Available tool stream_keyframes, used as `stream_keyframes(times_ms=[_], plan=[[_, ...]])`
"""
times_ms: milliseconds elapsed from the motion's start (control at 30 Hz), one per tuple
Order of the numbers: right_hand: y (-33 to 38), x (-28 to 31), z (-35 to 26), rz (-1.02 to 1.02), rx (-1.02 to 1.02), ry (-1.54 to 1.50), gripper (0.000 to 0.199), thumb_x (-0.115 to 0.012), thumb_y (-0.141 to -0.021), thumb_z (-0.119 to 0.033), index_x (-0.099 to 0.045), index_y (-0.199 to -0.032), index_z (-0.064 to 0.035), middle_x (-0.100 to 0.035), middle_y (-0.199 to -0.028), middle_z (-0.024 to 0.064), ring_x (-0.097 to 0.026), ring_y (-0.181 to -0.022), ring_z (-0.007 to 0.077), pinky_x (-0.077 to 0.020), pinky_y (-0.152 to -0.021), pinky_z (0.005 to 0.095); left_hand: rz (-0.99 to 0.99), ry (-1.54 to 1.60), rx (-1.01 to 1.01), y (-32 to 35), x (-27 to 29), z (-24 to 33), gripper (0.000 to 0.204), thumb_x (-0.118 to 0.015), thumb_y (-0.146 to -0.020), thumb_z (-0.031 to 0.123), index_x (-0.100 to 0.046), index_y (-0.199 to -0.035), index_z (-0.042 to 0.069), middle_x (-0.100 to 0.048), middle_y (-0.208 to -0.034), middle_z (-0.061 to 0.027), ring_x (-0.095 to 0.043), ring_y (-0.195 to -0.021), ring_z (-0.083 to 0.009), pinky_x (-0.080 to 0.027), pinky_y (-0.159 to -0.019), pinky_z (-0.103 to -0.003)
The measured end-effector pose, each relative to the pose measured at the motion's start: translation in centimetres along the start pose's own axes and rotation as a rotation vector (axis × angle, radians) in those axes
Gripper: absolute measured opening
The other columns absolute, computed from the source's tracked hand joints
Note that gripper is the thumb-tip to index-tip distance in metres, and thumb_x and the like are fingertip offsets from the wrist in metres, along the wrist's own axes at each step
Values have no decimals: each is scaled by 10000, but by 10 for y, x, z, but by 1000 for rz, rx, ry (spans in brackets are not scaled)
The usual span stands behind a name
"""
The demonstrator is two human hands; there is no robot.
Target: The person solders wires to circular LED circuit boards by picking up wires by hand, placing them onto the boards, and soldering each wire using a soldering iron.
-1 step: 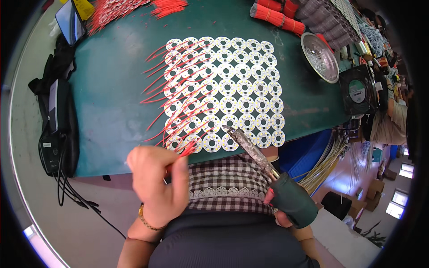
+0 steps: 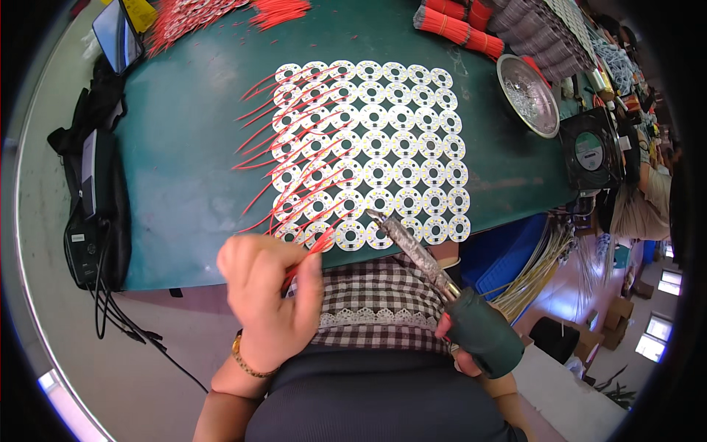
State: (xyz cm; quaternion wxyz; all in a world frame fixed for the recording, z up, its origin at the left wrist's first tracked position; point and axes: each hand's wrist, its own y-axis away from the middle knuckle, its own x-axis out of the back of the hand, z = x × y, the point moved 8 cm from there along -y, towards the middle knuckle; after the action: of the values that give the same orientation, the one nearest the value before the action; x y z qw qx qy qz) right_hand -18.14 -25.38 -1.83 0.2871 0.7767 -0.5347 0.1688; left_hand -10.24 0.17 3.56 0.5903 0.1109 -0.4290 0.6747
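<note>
Our left grip (image 2: 269,295) pinches red wires (image 2: 313,247); our right grip (image 2: 460,346) clasps a soldering iron (image 2: 442,283) above round white boards (image 2: 375,147) on the counter (image 2: 184,177)

A round metal dish (image 2: 526,93) and bundled red wires (image 2: 458,28) rest beside a black fan (image 2: 591,149).

worktop (image 2: 184,169): matt green mat
round boards (image 2: 375,147): glossy white
soldering iron (image 2: 442,283): crusted metal, green plastic grip
bowl (image 2: 526,96): shiny metal

Round boards (image 2: 375,151) lie in a grid on the table (image 2: 184,162), metal bowl (image 2: 526,94) to their right.
</note>
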Motion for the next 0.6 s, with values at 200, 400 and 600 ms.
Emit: stream_keyframes(times_ms=[200, 400, 600], plan=[[17, -8, 9, 53, 196, 34, 281, -665, -702, -108, -662, -968, -17, -633, -833, 81, -581, -701, 208, -480, -638, 303, -105, -96, 90, 6, -29, -15, 124, -738, -804, 90, -621, -830, 122, -532, -822, -14, -473, -831, -229, -292, -846, -402], [17, -16, 25, 24, 51, -148, 203, -687, -721, -121, -683, -903, -32, -629, -742, 28, -571, -653, 139, -470, -596, 285, -136, -149, 80, 3, -35, -12, 125, -726, -823, 98, -602, -831, 117, -513, -813, -22, -454, -819, -243, -285, -839, -412], [10, -7, 8, 64, 189, -106, 327, -715, -723, -275, -696, -935, -27, -657, -763, 43, -590, -634, 139, -501, -598, 280, -140, -181, 93, 3, -36, -12, 139, -723, -827, 100, -585, -837, 113, -503, -820, -28, -456, -829, -251, -280, -837, -420]])
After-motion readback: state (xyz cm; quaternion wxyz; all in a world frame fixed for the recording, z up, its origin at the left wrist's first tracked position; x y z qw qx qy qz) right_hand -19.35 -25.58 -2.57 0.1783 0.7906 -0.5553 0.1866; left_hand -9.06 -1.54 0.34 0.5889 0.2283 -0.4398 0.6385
